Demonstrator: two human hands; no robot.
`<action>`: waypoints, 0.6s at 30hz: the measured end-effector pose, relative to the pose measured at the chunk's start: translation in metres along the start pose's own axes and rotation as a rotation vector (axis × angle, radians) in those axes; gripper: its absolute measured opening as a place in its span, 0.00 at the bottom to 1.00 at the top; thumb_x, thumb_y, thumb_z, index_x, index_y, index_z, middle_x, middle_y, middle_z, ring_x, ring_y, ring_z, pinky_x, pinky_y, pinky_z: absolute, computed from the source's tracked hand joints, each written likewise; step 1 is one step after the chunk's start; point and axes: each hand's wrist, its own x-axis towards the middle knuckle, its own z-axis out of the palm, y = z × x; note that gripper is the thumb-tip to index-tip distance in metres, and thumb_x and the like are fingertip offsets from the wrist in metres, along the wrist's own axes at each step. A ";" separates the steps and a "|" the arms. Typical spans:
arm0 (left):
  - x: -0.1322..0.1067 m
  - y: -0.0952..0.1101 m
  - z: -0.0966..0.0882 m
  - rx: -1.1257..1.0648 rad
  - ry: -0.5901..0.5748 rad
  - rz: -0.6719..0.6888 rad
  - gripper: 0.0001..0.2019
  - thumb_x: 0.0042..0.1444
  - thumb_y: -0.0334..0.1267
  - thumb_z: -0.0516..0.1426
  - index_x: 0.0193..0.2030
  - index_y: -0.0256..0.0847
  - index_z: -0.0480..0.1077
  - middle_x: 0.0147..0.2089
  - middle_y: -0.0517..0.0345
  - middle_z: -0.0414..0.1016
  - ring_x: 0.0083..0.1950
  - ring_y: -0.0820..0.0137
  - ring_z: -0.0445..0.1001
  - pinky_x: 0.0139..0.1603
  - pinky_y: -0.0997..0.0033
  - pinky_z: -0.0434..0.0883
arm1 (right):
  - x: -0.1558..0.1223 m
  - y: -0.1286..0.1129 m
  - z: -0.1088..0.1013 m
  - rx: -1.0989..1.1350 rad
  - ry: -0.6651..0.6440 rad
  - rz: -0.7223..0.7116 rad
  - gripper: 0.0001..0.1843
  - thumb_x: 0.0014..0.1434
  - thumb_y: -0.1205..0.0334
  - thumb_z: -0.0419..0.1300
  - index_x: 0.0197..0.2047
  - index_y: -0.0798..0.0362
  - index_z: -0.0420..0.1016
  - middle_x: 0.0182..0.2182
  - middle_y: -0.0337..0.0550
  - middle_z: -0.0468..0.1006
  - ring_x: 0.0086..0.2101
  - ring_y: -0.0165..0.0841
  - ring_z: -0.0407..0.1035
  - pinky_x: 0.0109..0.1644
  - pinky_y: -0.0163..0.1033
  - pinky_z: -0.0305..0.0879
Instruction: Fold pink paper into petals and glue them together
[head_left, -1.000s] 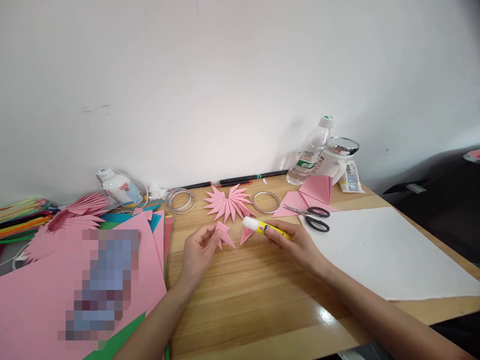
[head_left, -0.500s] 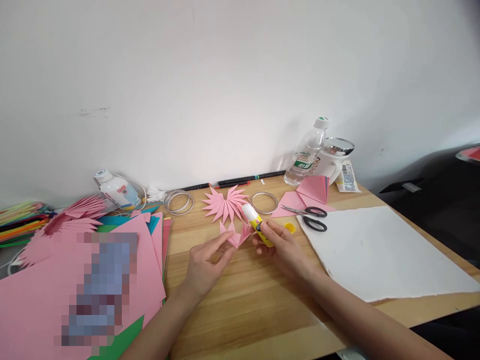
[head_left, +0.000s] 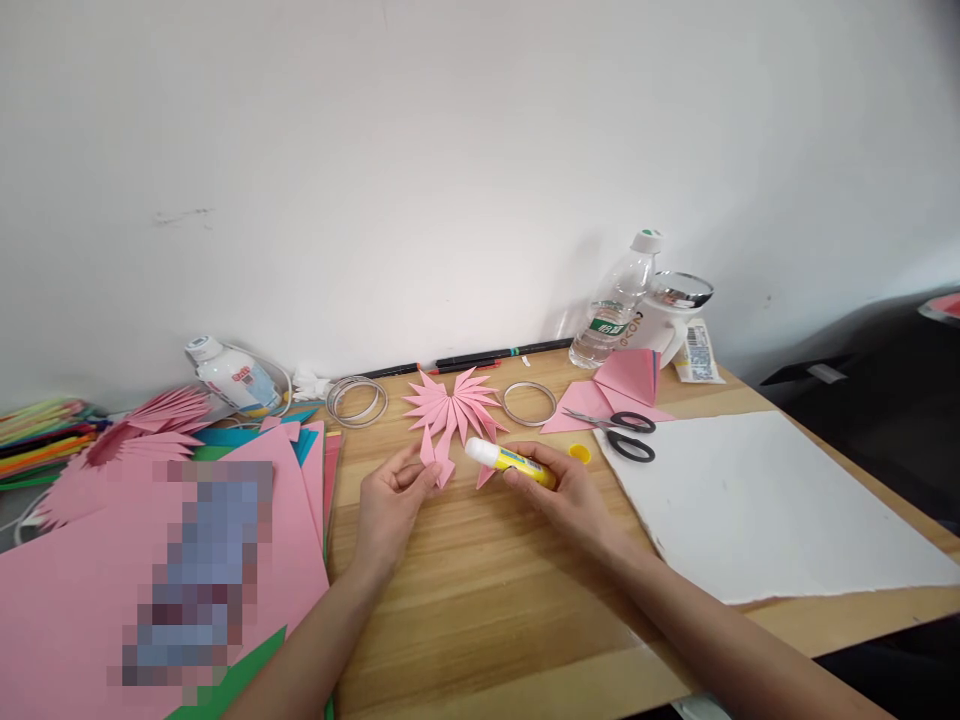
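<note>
Between the thumb and fingers of my left hand (head_left: 394, 497) is a pink folded paper piece (head_left: 442, 470), its points upward. My right hand (head_left: 566, 495) is closed round a yellow glue stick (head_left: 517, 462), which lies tilted with its white end toward the left. Below the stick shows another bit of pink paper (head_left: 485, 476); whether my right fingers hold it I cannot tell. Just beyond both hands, a pink pleated paper fan (head_left: 454, 400) with pointed tips rests on the wooden table (head_left: 450, 620). The yellow cap (head_left: 579, 454) lies right of the glue stick.
Scissors (head_left: 631, 445) lie on pink paper (head_left: 574, 405) beside a white board (head_left: 780, 510). A water bottle (head_left: 615, 310) and mug (head_left: 664, 335) stand behind. Metal rings (head_left: 530, 404) flank the fan. Coloured paper sheets (head_left: 75, 600) and a white bottle (head_left: 236, 378) are at left.
My left hand has drawn slightly left with its folded paper, away from the other pink bit. The glue stick has turned from steep to nearly level, its white end moving down and left.
</note>
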 end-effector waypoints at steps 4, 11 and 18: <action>0.001 0.000 -0.002 0.016 -0.031 -0.048 0.11 0.41 0.39 0.65 0.30 0.33 0.75 0.31 0.51 0.79 0.36 0.67 0.77 0.43 0.70 0.72 | -0.001 -0.002 0.001 -0.003 -0.029 0.012 0.16 0.51 0.54 0.60 0.39 0.55 0.73 0.35 0.42 0.77 0.37 0.35 0.69 0.41 0.37 0.64; 0.001 -0.003 -0.002 -0.022 -0.060 -0.054 0.10 0.40 0.39 0.65 0.28 0.34 0.74 0.30 0.54 0.77 0.31 0.70 0.75 0.36 0.69 0.74 | 0.003 -0.001 -0.001 -0.082 -0.057 -0.019 0.16 0.51 0.53 0.60 0.40 0.55 0.73 0.36 0.44 0.77 0.38 0.37 0.70 0.43 0.39 0.65; 0.003 -0.001 -0.002 -0.007 -0.025 -0.078 0.11 0.36 0.39 0.66 0.25 0.34 0.75 0.26 0.54 0.76 0.27 0.73 0.72 0.31 0.73 0.73 | 0.019 -0.001 -0.005 -0.215 -0.121 -0.160 0.15 0.54 0.54 0.58 0.43 0.50 0.71 0.38 0.43 0.77 0.38 0.38 0.71 0.39 0.38 0.67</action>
